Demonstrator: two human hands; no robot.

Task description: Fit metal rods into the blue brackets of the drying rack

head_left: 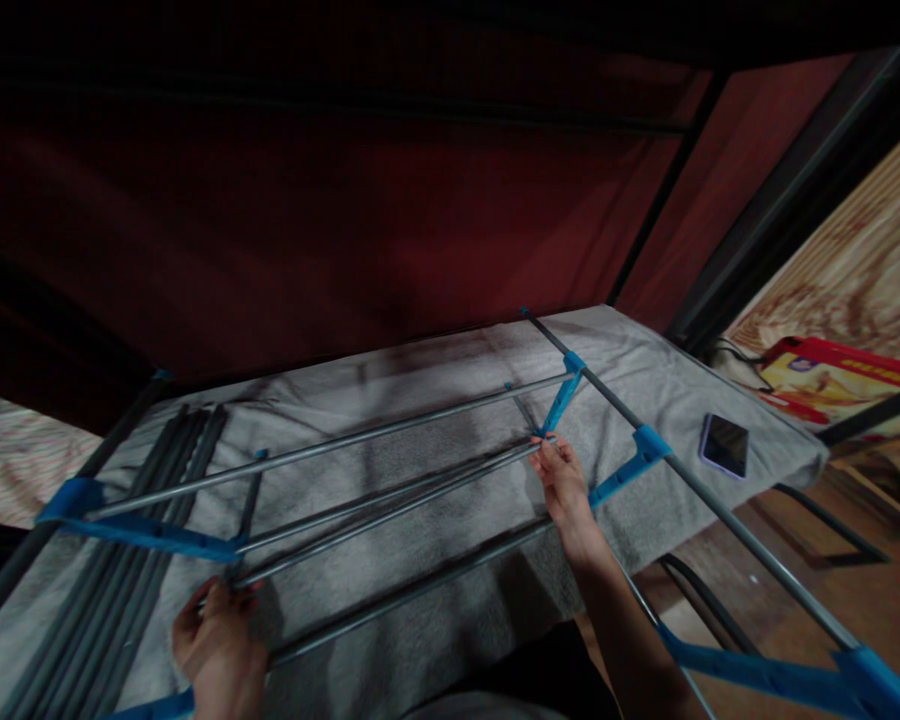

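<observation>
Apparently grey rod between right fingers

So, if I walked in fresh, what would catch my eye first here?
Probably the bright blue brackets and metal rods over the grey cloth, with the left hand and right hand at opposite ends of one thin rod. Behind them rises a big dark red panel. Off to the right, a phone lies on the cloth, with a red-and-yellow package beyond it.
</observation>
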